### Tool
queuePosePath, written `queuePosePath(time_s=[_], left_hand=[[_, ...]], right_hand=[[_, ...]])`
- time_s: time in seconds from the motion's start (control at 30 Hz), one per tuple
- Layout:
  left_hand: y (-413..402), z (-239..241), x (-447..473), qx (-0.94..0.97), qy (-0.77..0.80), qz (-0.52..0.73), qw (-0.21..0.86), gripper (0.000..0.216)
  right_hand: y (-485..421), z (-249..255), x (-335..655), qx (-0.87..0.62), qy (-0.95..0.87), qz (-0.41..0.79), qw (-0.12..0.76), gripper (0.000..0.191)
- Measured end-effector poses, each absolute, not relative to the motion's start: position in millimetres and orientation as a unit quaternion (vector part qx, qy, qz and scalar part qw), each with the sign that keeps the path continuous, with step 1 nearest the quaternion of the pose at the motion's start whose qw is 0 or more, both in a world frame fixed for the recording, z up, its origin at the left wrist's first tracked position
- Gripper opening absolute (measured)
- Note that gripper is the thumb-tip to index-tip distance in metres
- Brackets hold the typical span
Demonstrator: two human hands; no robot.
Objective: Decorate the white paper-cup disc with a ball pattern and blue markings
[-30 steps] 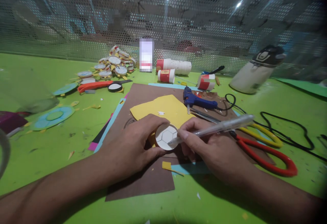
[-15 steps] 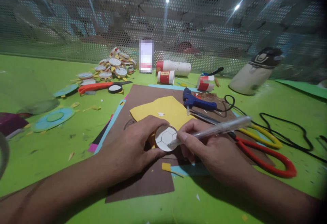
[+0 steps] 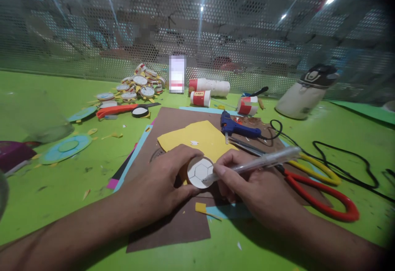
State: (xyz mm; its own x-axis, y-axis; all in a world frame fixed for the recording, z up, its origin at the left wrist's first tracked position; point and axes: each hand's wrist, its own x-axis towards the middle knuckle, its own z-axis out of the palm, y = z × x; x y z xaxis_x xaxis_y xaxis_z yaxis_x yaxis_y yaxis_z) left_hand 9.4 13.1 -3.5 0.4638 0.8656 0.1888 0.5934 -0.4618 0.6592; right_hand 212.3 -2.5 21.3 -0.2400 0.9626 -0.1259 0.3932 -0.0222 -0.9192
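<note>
My left hand (image 3: 171,174) grips a small round piece with a white face (image 3: 197,168), thumb below and fingers curled over its far edge. Black lines on the face form a hexagon with spokes running to the rim. A clear pen (image 3: 256,164) is pinched in my right hand (image 3: 243,176), its tip on or just above the lower part of that face. Under both hands lie brown sheets (image 3: 173,225), with a yellow sheet (image 3: 200,133) on top. Scissors with red and yellow handles (image 3: 321,197) lie beside my right hand, their blades partly behind the pen.
Beyond the sheets sits a blue glue gun (image 3: 240,127) with a looping black cord. Red-and-white paper cups (image 3: 200,98) lie behind it. A pile of round pieces (image 3: 140,81), an orange cutter (image 3: 115,110) and blue discs (image 3: 66,148) occupy the left. A bottle (image 3: 304,94) stands at right.
The whole scene sits slightly lower in view. Both hands keep their hold; the pen tip has shifted slightly left on the white face.
</note>
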Motion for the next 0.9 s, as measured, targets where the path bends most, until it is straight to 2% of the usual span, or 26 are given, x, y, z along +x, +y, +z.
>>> queuePosePath(time_s=[0.9], left_hand=[[13.0, -1.9, 10.5, 0.817, 0.445, 0.281, 0.235, 0.033]], right_hand=[[-3.5, 25.0, 210.0, -0.544, -0.641, 0.452, 0.298, 0.020]])
